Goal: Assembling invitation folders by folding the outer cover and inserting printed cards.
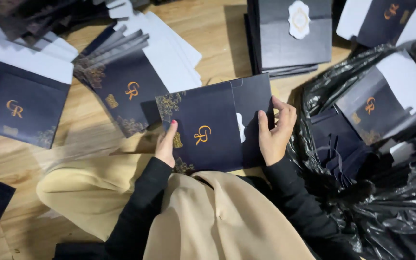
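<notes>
A dark navy envelope with gold patterning sits at the centre of the view, above the person's lap, with a dark card partly inside it at its 3 o'clock edge. The left hand grips the envelope's 9 o'clock edge; the right hand pinches the card. A stack of cards lies at 1 o'clock, fanned envelopes at 10 o'clock, a black plastic bag at 4 o'clock.
</notes>
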